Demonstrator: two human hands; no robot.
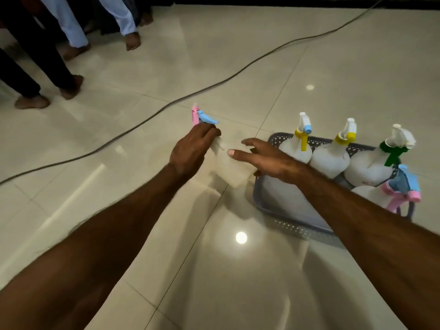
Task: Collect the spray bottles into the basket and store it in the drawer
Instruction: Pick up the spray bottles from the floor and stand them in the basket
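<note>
My left hand (192, 148) grips the neck of a translucent spray bottle (228, 167) with a pink and blue nozzle (201, 116), held tilted just above the floor. Its pale body stretches toward the basket. My right hand (264, 158) is spread with straight fingers, touching the bottle's body beside the basket's left edge. The grey perforated basket (273, 206) sits on the floor at the right. It holds several white spray bottles: two with yellow collars (297, 148) (333, 156), one with a green trigger (373, 167), and one with a pink and blue head (390, 194).
A dark cable (152, 117) snakes across the glossy tiled floor from top right to left. Several barefoot people (59, 58) stand at the upper left. No drawer is in view.
</note>
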